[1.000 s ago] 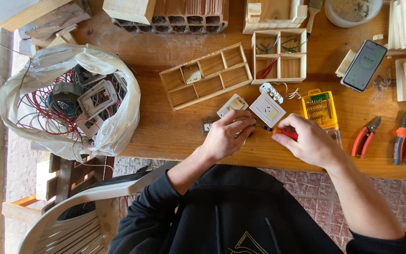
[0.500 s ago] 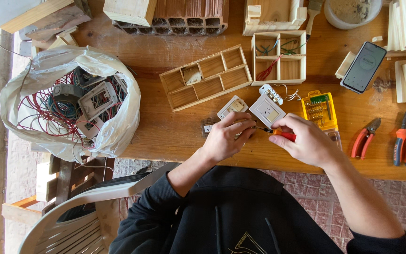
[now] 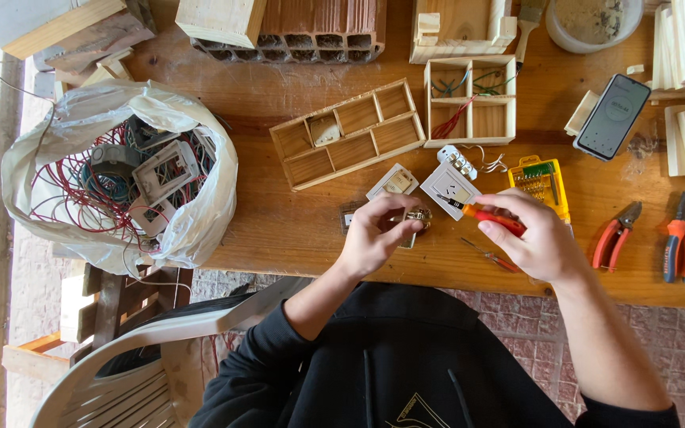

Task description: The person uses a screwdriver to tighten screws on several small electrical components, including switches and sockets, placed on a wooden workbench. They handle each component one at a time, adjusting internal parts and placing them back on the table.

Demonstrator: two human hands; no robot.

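My left hand (image 3: pixel 372 235) pinches a small metal-and-plastic switch part (image 3: pixel 415 219) just above the wooden table's near edge. My right hand (image 3: pixel 534 235) holds a red-handled screwdriver (image 3: pixel 488 216), its tip pointing left at that part. A white wall socket (image 3: pixel 448 187) and a white switch module (image 3: pixel 392 182) lie on the table right behind the hands. A second small screwdriver (image 3: pixel 488 255) lies on the table under my right hand.
A white plastic bag (image 3: pixel 192 226) of wires and switch frames sits at the left. Two wooden divider trays (image 3: pixel 348 135) (image 3: pixel 470 100), a yellow bit set (image 3: pixel 543 182), a phone (image 3: pixel 614 116), red pliers (image 3: pixel 615 235) and cutters (image 3: pixel 679 236) lie around. A white chair (image 3: pixel 140 368) stands below.
Both hands have drawn slightly closer together, and the screwdriver tip now points at the part in my left hand. Nothing else has moved.
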